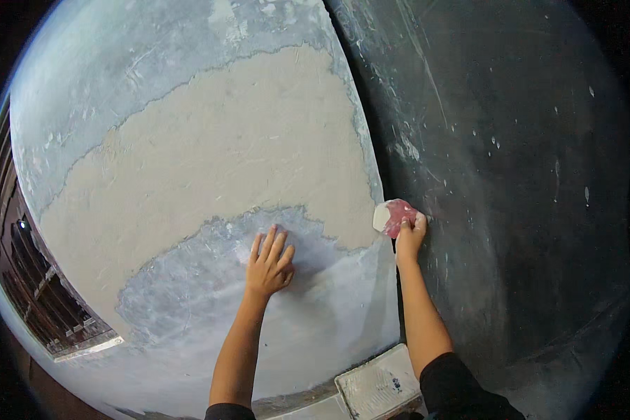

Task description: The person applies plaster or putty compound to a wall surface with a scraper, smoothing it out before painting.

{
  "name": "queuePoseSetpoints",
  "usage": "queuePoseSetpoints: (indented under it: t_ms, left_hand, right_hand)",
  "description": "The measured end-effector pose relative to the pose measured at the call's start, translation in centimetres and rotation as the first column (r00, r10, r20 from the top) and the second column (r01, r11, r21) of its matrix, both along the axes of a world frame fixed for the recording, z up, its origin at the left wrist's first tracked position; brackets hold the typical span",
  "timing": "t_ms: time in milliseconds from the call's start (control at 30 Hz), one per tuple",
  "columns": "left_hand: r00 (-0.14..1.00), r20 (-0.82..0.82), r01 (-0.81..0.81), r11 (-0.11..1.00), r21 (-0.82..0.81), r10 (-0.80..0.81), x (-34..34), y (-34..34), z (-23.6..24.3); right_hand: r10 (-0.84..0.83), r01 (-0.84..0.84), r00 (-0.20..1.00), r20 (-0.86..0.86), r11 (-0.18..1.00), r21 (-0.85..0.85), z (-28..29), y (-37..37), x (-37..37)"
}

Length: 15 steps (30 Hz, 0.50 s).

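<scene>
My left hand (pixel 271 269) rests with its fingers apart on the bare grey-blue part of a wall (pixel 182 287). Just above its fingertips lies the lower edge of a wide beige patch of filler (pixel 231 133), which curves across the wall. In my right hand (pixel 411 234) is a reddish flat putty spreader (pixel 399 212), pinched between thumb and fingers. Whitish filler coats the spreader's left end. That end is at the wall's right edge, beside the patch's lower right corner; whether it touches the wall I cannot tell.
Right of the wall edge runs a dark gap, then a dark grey surface (pixel 525 210) with white specks and streaks. Below, between my forearms, is a white-smeared paint tray (pixel 378 383). A dark brown window with bars (pixel 38 280) is set in the wall at far left.
</scene>
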State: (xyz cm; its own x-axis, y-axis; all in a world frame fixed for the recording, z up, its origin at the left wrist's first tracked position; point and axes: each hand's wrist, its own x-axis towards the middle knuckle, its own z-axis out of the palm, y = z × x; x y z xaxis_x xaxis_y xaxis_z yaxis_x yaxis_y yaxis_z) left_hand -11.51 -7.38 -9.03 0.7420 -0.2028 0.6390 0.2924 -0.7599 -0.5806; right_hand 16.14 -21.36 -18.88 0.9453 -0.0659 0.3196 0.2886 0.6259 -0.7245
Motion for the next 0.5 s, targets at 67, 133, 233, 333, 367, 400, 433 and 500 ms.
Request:
queuePoseSetpoints:
  t_ms: [67, 133, 233, 333, 367, 400, 433, 500]
  left_hand:
    - [1.0, -0.013, 0.012, 1.0, -0.02, -0.012, -0.2, 0.1, -2.1]
    - [0.999, -0.03, 0.038, 0.997, -0.06, -0.04, -0.4, -0.6, -4.6]
    - [0.991, -0.087, 0.087, 0.987, -0.132, -0.099, -0.3, -1.6, -9.1]
    - [0.98, -0.164, 0.078, 0.973, -0.217, -0.115, -0.7, -3.0, -13.4]
    - [0.971, -0.196, 0.087, 0.962, -0.259, -0.14, -1.0, -3.4, -14.9]
    - [0.964, -0.23, 0.073, 0.962, -0.264, -0.136, -1.3, -3.7, -16.3]
    - [0.963, -0.234, 0.064, 0.954, -0.291, -0.136, -1.2, -3.9, -17.9]
    - [0.939, -0.312, 0.03, 0.937, -0.349, -0.146, -1.8, -4.7, -20.7]
  right_hand:
    - [0.064, -0.064, 0.997, -0.036, 0.998, 0.013, -0.3, -1.2, -1.6]
    - [0.038, -0.039, 0.999, -0.003, 0.998, -0.047, -2.2, -1.1, -2.4]
    - [0.018, -0.015, 0.999, 0.035, 0.996, -0.09, -5.0, -1.7, -4.4]
    - [0.017, -0.013, 1.0, 0.024, 0.991, -0.13, -8.8, -2.3, -6.3]
    - [0.001, 0.001, 1.0, 0.015, 0.986, -0.168, -10.2, -2.6, -6.6]
    - [0.011, -0.01, 1.0, 0.008, 0.981, -0.194, -11.7, -2.8, -7.0]
    - [-0.018, 0.012, 1.0, -0.017, 0.96, -0.28, -13.2, -3.0, -7.2]
    - [-0.035, 0.013, 0.998, -0.05, 0.921, -0.39, -16.2, -3.4, -8.0]
